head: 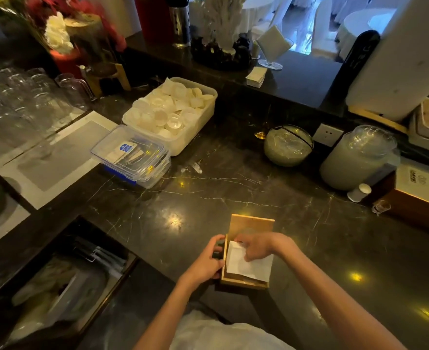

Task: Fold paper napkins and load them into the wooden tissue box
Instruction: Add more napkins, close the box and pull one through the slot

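A small wooden tissue box (243,282) sits on the dark marble counter near its front edge, its lid (252,224) standing open at the far side. A folded white paper napkin (246,267) lies in the box opening. My right hand (255,246) rests on the napkin's far edge, fingers pressing on it. My left hand (208,261) grips the box's left wall.
A white tub of small cups (203,117) and a clear lidded container (132,155) stand at the back left, glasses (19,97) further left. A glass bowl (287,145), a lidded jar (357,160) and a paper cup (359,192) stand at the right. An open drawer (64,281) lies below left.
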A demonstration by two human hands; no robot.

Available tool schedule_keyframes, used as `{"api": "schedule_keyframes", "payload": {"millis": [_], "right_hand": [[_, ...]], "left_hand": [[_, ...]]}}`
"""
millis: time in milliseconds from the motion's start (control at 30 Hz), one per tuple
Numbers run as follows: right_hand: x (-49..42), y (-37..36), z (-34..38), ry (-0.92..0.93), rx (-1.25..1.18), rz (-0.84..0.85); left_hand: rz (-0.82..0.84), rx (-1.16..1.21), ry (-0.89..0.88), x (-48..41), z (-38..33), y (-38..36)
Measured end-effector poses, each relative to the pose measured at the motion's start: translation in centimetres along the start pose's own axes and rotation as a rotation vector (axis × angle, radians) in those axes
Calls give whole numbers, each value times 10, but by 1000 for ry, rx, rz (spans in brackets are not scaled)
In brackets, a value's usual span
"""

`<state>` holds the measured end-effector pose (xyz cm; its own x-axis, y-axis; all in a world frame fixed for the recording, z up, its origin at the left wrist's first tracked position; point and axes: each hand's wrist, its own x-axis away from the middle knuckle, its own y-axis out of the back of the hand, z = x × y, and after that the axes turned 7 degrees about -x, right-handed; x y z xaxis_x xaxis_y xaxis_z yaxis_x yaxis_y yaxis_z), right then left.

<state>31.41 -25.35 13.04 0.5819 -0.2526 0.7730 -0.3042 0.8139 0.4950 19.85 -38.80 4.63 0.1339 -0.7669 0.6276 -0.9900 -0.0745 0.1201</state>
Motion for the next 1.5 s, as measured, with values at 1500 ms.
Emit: {"api": "schedule_keyframes", "payload": {"millis": [1500], "right_hand": [[-51, -47, -13, -132, 30, -119]], "left_hand": [[-69, 32, -42, -2, 5, -13]]}}
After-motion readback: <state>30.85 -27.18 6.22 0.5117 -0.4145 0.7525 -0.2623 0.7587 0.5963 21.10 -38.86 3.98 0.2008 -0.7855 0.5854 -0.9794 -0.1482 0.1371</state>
